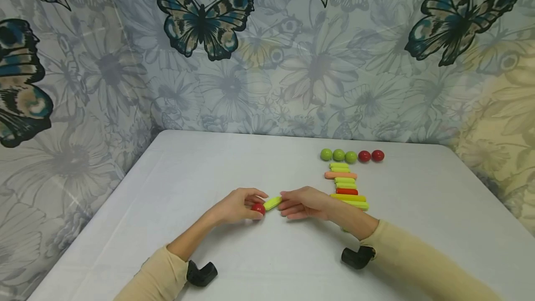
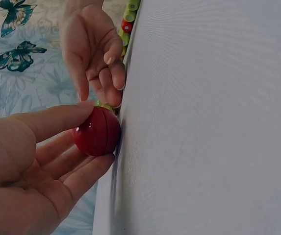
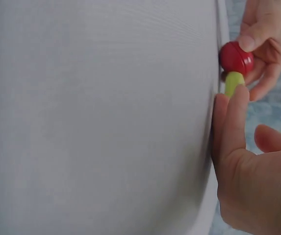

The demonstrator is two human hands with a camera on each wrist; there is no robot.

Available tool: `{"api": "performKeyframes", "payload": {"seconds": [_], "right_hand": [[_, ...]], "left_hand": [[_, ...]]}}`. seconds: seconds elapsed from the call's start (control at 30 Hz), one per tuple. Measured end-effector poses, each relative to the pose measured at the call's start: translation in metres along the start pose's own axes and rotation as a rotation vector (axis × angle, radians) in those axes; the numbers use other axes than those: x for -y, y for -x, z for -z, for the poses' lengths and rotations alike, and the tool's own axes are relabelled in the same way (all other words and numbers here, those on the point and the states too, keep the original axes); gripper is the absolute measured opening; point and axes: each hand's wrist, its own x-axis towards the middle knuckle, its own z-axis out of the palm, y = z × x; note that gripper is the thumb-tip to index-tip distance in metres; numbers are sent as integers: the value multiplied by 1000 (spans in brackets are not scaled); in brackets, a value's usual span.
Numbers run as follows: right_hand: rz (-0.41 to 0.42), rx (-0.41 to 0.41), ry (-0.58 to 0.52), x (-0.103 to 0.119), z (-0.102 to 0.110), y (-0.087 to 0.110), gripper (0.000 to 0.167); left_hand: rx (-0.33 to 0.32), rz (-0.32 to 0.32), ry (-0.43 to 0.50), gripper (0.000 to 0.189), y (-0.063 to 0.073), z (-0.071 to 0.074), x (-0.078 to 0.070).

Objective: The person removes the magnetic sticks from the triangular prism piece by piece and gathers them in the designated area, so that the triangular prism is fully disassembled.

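My left hand (image 1: 240,204) pinches a red ball (image 1: 257,208) between thumb and fingers, low against the white table (image 1: 209,161). A short yellow-green stick (image 1: 272,203) meets the ball at one end. My right hand (image 1: 302,202) reaches in from the right, and a straight fingertip touches the stick's other end. The left wrist view has the red ball (image 2: 97,131) under my thumb, with the right hand (image 2: 93,54) behind it. From the right wrist, the green stick (image 3: 233,82) joins the red ball (image 3: 236,56); my finger (image 3: 232,122) lies along the table and the thumb stays apart.
Three green balls (image 1: 338,154) and two red balls (image 1: 371,155) line up at the back right. Below them lies a column of several yellow-green, orange and red sticks (image 1: 347,185). Butterfly-print cloth walls (image 1: 200,22) close in the table on three sides.
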Motion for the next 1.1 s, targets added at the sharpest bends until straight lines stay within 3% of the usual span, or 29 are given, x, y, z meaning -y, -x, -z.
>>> {"api": "performKeyframes", "payload": {"seconds": [0.47,1.1], "right_hand": [[68,-36,-109,-1,-22,-9,36],[122,-90,-85,1,-35,-16,35]], "left_hand": [[-35,22,-9,49,-3,0,3],[-85,43,-45,49,-2,2,3]]}}
